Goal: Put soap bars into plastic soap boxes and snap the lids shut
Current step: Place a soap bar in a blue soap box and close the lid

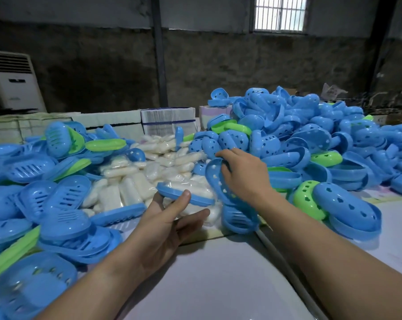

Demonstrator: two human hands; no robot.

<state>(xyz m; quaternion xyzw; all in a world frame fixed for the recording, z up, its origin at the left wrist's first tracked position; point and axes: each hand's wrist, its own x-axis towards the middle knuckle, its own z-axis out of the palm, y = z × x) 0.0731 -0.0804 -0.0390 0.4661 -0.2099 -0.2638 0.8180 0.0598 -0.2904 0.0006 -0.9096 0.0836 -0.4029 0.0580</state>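
Holding a light, stiff blue oval plastic soap-box half (185, 194) by its rim in my left hand (165, 218); my right hand (241, 175) grips a perforated blue lid (215, 179).

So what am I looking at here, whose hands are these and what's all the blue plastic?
No machine here: a person wears a camera on the head, looking down at their own bare hands. The left hand holds a blue box half with a wrapped soap in it. The right hand grips a blue lid with holes. On the table lie a heap of white wrapped soaps in the middle, slotted box halves on the left and a lid pile on the right, some green.
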